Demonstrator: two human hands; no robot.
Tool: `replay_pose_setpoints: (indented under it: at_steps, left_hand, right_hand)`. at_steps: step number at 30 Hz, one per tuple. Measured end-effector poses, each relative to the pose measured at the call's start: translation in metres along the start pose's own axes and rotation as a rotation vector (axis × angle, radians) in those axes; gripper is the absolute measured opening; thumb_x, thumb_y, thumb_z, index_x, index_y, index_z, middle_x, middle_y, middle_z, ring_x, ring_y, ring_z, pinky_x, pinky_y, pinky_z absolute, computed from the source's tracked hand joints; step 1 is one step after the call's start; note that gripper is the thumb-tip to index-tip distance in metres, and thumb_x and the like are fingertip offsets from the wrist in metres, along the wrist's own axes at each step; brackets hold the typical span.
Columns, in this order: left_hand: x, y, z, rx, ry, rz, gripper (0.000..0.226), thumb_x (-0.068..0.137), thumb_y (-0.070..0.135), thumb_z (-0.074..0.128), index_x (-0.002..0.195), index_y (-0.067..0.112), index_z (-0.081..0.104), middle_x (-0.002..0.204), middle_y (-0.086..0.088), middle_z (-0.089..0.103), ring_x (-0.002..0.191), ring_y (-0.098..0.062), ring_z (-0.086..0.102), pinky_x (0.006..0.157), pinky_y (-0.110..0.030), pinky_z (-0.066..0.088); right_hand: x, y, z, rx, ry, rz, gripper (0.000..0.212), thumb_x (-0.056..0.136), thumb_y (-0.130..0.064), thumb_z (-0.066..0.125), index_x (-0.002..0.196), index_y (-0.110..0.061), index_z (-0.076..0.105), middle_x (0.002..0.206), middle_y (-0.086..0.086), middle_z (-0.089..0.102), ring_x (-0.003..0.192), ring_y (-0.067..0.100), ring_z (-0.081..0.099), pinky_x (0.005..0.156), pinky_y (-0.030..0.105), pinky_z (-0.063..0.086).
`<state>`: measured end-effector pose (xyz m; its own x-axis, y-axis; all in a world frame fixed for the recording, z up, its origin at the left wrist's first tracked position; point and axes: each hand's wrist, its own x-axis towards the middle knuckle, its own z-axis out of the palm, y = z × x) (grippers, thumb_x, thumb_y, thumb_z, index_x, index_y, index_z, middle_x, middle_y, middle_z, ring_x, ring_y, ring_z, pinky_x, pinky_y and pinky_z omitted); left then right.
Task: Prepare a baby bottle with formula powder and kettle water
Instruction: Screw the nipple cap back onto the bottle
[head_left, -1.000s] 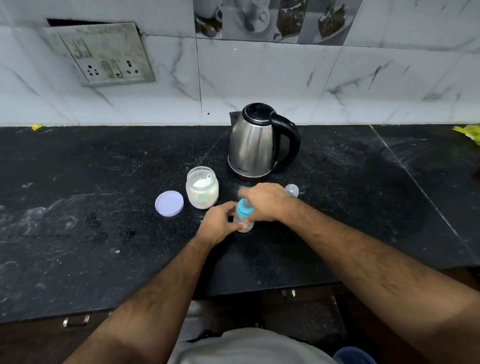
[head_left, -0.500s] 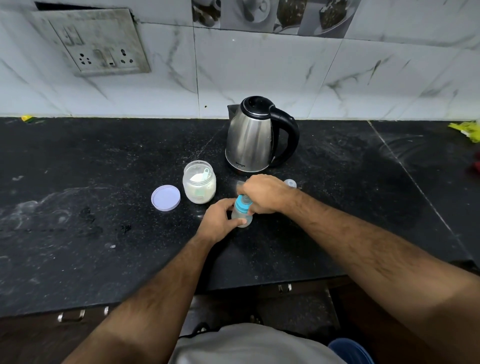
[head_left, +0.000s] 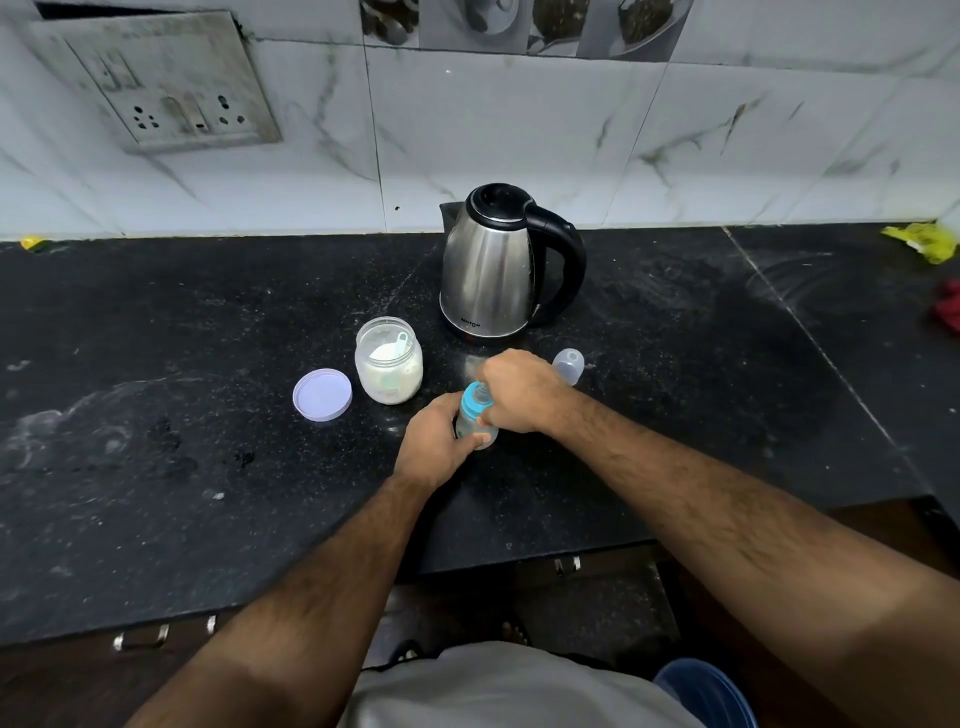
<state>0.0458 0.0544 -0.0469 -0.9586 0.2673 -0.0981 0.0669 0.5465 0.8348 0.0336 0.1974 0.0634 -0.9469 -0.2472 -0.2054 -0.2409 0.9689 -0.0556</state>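
A small clear baby bottle (head_left: 474, 422) with a blue collar stands on the black counter (head_left: 182, 415). My left hand (head_left: 434, 441) grips its body from the left. My right hand (head_left: 519, 392) curls over its blue top and hides most of the teat. Left of the bottle stands an open glass jar of white formula powder (head_left: 388, 361) with a white scoop inside. The jar's lilac lid (head_left: 322, 395) lies flat beside it. A steel kettle (head_left: 493, 265) with a black handle and shut lid stands behind. The bottle's clear cap (head_left: 569, 364) rests behind my right hand.
A tiled wall with a socket plate (head_left: 166, 88) rises behind the counter. Yellow (head_left: 924, 241) and red (head_left: 948, 312) things lie at the far right edge. A seam crosses the counter on the right. The front edge runs below my forearms, with drawer handles (head_left: 140, 636) under it.
My hands stay on the bottle and its blue top. The view has shifted slightly; the grip looks the same.
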Motion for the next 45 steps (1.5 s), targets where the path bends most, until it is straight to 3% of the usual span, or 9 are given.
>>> replay_pose_setpoints:
  at_steps: [4, 8, 12, 15, 19, 25, 33, 41, 45]
  left_hand:
    - [0.001, 0.001, -0.003, -0.006, -0.024, 0.008, 0.06, 0.074, 0.031, 0.083, 0.129, 0.025, 0.059, 0.117, 0.01, 0.064, 0.101, -0.004, 0.06, 0.085, -0.018, 0.043]
    - [0.004, 0.005, -0.008, 0.002, -0.065, 0.019, 0.063, 0.073, 0.026, 0.085, 0.131, 0.024, 0.061, 0.121, 0.006, 0.066, 0.11, -0.01, 0.061, 0.099, -0.032, 0.048]
    - [0.003, 0.007, -0.013, -0.048, -0.076, 0.021, 0.074, 0.069, 0.02, 0.088, 0.136, 0.025, 0.058, 0.126, 0.007, 0.066, 0.117, -0.01, 0.059, 0.103, -0.031, 0.045]
    - [0.002, 0.005, -0.019, -0.093, -0.073, -0.01, 0.078, 0.07, 0.016, 0.088, 0.14, 0.019, 0.054, 0.129, 0.004, 0.065, 0.118, -0.009, 0.06, 0.105, -0.031, 0.045]
    - [-0.001, 0.003, -0.027, -0.123, -0.067, -0.022, 0.074, 0.073, 0.015, 0.087, 0.14, 0.015, 0.055, 0.126, 0.002, 0.066, 0.115, -0.012, 0.062, 0.105, -0.03, 0.047]
    - [-0.004, 0.003, -0.03, -0.155, -0.073, -0.008, 0.055, 0.079, 0.013, 0.082, 0.13, 0.021, 0.063, 0.122, 0.004, 0.068, 0.11, -0.01, 0.064, 0.102, -0.031, 0.051]
    - [-0.007, 0.007, -0.028, -0.191, -0.096, -0.023, 0.056, 0.08, 0.008, 0.08, 0.132, 0.016, 0.061, 0.122, 0.001, 0.068, 0.108, -0.011, 0.065, 0.092, -0.013, 0.049]
    - [-0.006, 0.007, -0.027, -0.199, -0.095, -0.018, 0.052, 0.081, 0.01, 0.079, 0.13, 0.019, 0.063, 0.118, 0.004, 0.069, 0.105, -0.008, 0.066, 0.093, -0.018, 0.051]
    - [-0.008, 0.006, -0.026, -0.216, -0.091, -0.01, 0.05, 0.082, 0.009, 0.078, 0.129, 0.018, 0.063, 0.113, 0.007, 0.07, 0.099, -0.005, 0.067, 0.09, -0.015, 0.052]
  right_hand:
    - [-0.002, 0.0, 0.0, 0.01, -0.016, 0.018, 0.026, 0.078, -0.032, 0.075, 0.089, -0.014, 0.058, 0.079, -0.002, 0.054, 0.075, 0.018, 0.055, 0.061, 0.031, 0.042]
    - [-0.004, 0.006, -0.001, 0.076, -0.063, 0.02, 0.035, 0.076, -0.028, 0.076, 0.104, -0.017, 0.058, 0.091, -0.001, 0.062, 0.084, 0.02, 0.06, 0.07, 0.035, 0.052]
    - [-0.01, 0.031, 0.0, 0.258, -0.05, 0.097, 0.052, 0.074, -0.023, 0.077, 0.12, -0.017, 0.055, 0.095, -0.002, 0.066, 0.095, 0.023, 0.063, 0.075, 0.035, 0.049]
    - [-0.013, 0.065, 0.007, 0.32, 0.065, 0.278, 0.05, 0.078, -0.015, 0.069, 0.127, -0.018, 0.059, 0.105, 0.002, 0.072, 0.105, 0.025, 0.065, 0.089, 0.036, 0.052]
    - [-0.011, 0.105, 0.028, 0.364, 0.154, 0.524, 0.032, 0.088, -0.014, 0.063, 0.12, -0.017, 0.062, 0.118, 0.011, 0.064, 0.101, 0.029, 0.062, 0.082, 0.036, 0.05]
    - [0.009, 0.122, 0.05, 0.395, 0.125, 0.564, 0.058, 0.09, -0.017, 0.065, 0.143, -0.019, 0.043, 0.137, 0.014, 0.048, 0.119, 0.036, 0.055, 0.098, 0.046, 0.047]
    - [0.017, 0.129, 0.067, 0.413, 0.135, 0.507, 0.048, 0.09, -0.018, 0.063, 0.136, -0.015, 0.05, 0.126, 0.014, 0.061, 0.115, 0.033, 0.058, 0.092, 0.041, 0.047]
    - [0.004, 0.119, 0.06, 0.473, 0.228, 0.488, 0.039, 0.086, -0.017, 0.068, 0.124, -0.014, 0.058, 0.118, 0.012, 0.066, 0.108, 0.031, 0.061, 0.09, 0.041, 0.049]
    - [-0.006, 0.098, 0.042, 0.576, 0.319, 0.425, 0.05, 0.079, -0.02, 0.07, 0.128, -0.018, 0.059, 0.121, 0.008, 0.065, 0.11, 0.028, 0.061, 0.094, 0.04, 0.05]
